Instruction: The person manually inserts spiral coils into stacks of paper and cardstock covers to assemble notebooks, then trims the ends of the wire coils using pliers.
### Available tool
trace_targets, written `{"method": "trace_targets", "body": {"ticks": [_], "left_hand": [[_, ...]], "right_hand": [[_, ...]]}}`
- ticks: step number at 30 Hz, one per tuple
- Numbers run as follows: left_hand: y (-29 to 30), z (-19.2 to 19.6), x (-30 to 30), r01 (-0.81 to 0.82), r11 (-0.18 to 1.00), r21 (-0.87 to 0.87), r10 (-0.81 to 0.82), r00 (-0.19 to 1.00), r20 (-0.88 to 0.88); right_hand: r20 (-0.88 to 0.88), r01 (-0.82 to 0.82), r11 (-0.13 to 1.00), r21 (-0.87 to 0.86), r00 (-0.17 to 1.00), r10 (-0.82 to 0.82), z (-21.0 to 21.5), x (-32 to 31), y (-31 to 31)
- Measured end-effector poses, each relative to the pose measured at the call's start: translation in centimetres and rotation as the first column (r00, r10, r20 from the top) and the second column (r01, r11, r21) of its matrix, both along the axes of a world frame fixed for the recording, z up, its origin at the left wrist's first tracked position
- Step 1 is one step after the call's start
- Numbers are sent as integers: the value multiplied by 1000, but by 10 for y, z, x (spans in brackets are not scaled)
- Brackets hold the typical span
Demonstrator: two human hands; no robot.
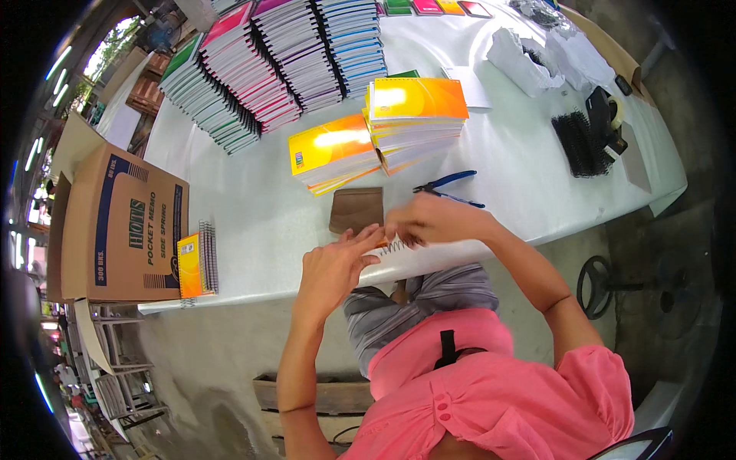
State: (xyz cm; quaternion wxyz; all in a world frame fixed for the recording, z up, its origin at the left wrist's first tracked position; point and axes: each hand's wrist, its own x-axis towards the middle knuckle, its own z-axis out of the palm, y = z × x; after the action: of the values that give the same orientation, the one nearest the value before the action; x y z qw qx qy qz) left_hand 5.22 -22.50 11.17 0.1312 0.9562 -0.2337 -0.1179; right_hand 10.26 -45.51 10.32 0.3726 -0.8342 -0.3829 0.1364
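Note:
At the table's near edge, my left hand (pixel 341 257) grips a small orange memo pad (pixel 381 244), its fingers laid over the pad and hiding most of it. A wire spiral (pixel 395 247) sticks out at the pad's right side. My right hand (pixel 435 218) is closed in a pinch at the spiral's right end; its fingertips are partly hidden. Just beyond the hands lies a brown folded piece (pixel 356 208), its material unclear. Blue-handled pliers (pixel 452 181) rest beyond my right hand. Two stacks of orange-yellow pads (pixel 333 146) stand farther back.
Tall stacks of spiral notebooks (pixel 284 69) fill the far left. A cardboard box (pixel 126 222) stands at the left, beside finished-looking spiral pads (pixel 198 261). Black wire coils (pixel 579 144), a tape roll (pixel 616 113) and white plastic bags (pixel 525 61) lie at the right.

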Motion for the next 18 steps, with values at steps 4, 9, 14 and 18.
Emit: {"method": "trace_targets", "body": {"ticks": [4, 9, 14, 18], "left_hand": [[1, -4, -6, 58, 989, -136, -56, 998, 18], [2, -7, -12, -49, 971, -233, 116, 952, 282], [20, -8, -16, -15, 994, -106, 37, 978, 207], [30, -3, -16, 108, 991, -76, -95, 983, 158]], "right_hand": [[121, 5, 995, 99, 992, -17, -39, 30, 4], [263, -92, 996, -15, 960, 93, -43, 37, 28], [555, 63, 901, -430, 805, 209, -47, 37, 3], [357, 156, 917, -368, 934, -16, -45, 10, 26]]}}
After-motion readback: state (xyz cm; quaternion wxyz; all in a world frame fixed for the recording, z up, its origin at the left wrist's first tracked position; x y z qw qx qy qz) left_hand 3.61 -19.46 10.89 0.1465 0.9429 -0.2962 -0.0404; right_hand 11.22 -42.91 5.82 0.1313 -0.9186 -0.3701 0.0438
